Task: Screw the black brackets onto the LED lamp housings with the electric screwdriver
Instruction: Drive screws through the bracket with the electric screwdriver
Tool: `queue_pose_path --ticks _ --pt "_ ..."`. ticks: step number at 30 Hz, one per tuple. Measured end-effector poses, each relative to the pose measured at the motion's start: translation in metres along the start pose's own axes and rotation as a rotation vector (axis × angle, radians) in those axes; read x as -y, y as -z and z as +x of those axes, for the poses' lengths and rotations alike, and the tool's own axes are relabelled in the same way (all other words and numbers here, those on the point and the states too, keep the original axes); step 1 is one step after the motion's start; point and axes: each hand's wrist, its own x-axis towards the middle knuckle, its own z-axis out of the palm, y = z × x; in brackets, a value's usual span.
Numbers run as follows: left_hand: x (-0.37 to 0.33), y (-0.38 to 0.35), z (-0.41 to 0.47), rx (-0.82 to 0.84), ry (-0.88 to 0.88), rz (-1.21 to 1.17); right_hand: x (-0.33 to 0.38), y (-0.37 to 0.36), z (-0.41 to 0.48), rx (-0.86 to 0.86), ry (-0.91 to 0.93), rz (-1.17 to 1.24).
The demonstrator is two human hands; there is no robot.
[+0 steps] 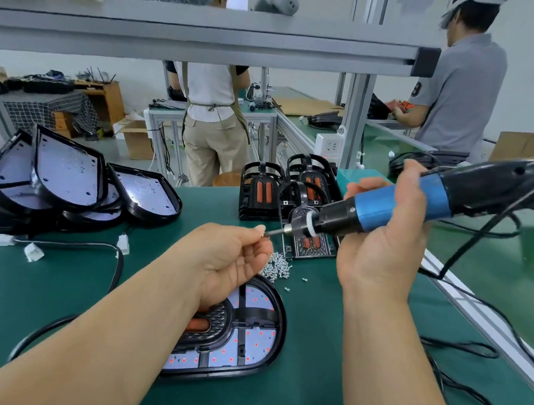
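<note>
The right hand (382, 239) is wrapped round the blue grip of the electric screwdriver (422, 206), held in the air nearly level with its bit (275, 232) pointing left. The left hand (234, 261) meets it there, palm up: its fingers (258, 231) are curled and, with the thumb, pinch the tip of the bit. Whether a screw sits between them is too small to tell.

The lamp housing (281, 329) being worked on lies flat on the green surface (54, 299), just under the left wrist, with a black bracket (249, 318) lying across its LED board. A small pile of screws (275, 267) lies just beyond it, a few strays beside — all well inside the surface.

More brackets (260, 188) stand packed along the far edge, behind the screwdriver's nose. At the far left a stack of housings (65, 183) leans together, with white connectors (32, 250) in front of it.

Open green shows to the left of the housing and along the near edge. On the right, the surface ends at an aluminium rail (476, 317) running diagonally; the screwdriver's black cable (470, 241) hangs down across it, and cable loops (468, 404) lie between the right forearm and that edge.
</note>
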Motion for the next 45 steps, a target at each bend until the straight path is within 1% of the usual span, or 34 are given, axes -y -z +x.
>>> queue_pose_path --ticks 1,3,6,10,12,15,16,18,19,20,22,23,24,27,30,32,34,35,36,37,38,39,40,41,42,44,45 --pt "0.0 0.003 0.0 0.0 0.013 -0.04 0.003 -0.001 0.001 0.07 -0.026 0.008" --pt "0.0 0.009 0.001 0.011 0.043 -0.126 0.006 -0.005 0.002 0.155 -0.088 0.037" --pt "-0.004 0.015 0.001 0.035 0.051 -0.208 0.004 -0.019 0.002 0.128 -0.106 0.083" --pt "-0.013 0.017 -0.003 0.061 0.011 -0.28 -0.003 -0.037 0.008 0.106 -0.112 0.149" --pt "-0.019 0.019 -0.01 0.051 -0.024 -0.239 -0.005 -0.045 0.012 0.097 -0.124 0.163" --pt "-0.009 0.033 -0.033 -0.011 -0.112 -0.095 -0.011 -0.052 0.019 0.074 -0.135 0.236" --pt "0.002 0.04 -0.042 0.011 -0.098 -0.056 -0.013 -0.053 0.021 0.054 -0.134 0.252" --pt "0.024 0.049 -0.059 0.078 -0.001 -0.037 -0.021 -0.052 0.026 0.016 -0.127 0.252" --pt "0.034 0.052 -0.063 0.067 0.013 0.007 -0.025 -0.05 0.027 0.01 -0.124 0.239" --pt "0.044 0.056 -0.06 0.007 -0.038 0.105 -0.029 -0.05 0.027 0.013 -0.128 0.226" --pt "0.051 0.064 -0.049 -0.224 -0.278 0.299 -0.035 -0.048 0.027 0.025 -0.141 0.205" --pt "0.05 0.067 -0.043 -0.315 -0.389 0.362 -0.037 -0.047 0.027 0.025 -0.144 0.194" --pt "0.048 0.07 -0.038 -0.364 -0.459 0.416 -0.038 -0.047 0.026 0.029 -0.145 0.186" --pt "0.045 0.074 -0.023 -0.389 -0.558 0.631 -0.041 -0.046 0.025 0.034 -0.164 0.198" --pt "0.04 0.077 -0.007 -0.387 -0.703 0.99 -0.042 -0.047 0.025 0.011 -0.184 0.221" --pt "0.033 0.082 0.003 -0.305 -0.763 1.166 -0.043 -0.047 0.025 0.002 -0.196 0.224" --pt "0.026 0.09 0.009 -0.211 -0.828 1.289 -0.043 -0.046 0.025 -0.01 -0.202 0.215" --pt "0.025 0.095 0.011 -0.225 -0.883 1.334 -0.043 -0.046 0.024 -0.011 -0.2 0.205" --pt "0.025 0.1 0.013 -0.306 -0.926 1.364 -0.044 -0.046 0.024 -0.008 -0.197 0.195" --pt "0.028 0.105 0.015 -0.439 -0.934 1.368 -0.044 -0.046 0.024 -0.002 -0.193 0.185" --pt "0.03 0.108 0.015 -0.598 -0.885 1.35 -0.044 -0.046 0.024 0.005 -0.192 0.177" --pt "0.033 0.109 0.016 -0.734 -0.787 1.319 -0.044 -0.046 0.024 0.008 -0.192 0.172" --pt "0.035 0.108 0.016 -0.811 -0.656 1.284 -0.044 -0.045 0.024 0.005 -0.194 0.168" --pt "0.038 0.107 0.015 -0.842 -0.543 1.264 -0.044 -0.045 0.024 0.003 -0.198 0.161" --pt "0.04 0.106 0.015 -0.849 -0.468 1.278 -0.045 -0.044 0.024 0.006 -0.203 0.154" --pt "0.038 0.104 0.016 -0.84 -0.35 1.337 -0.046 -0.044 0.022 0.012 -0.218 0.149" --pt "0.034 0.104 0.017 -0.807 -0.297 1.344 -0.047 -0.044 0.021 0.013 -0.225 0.145"
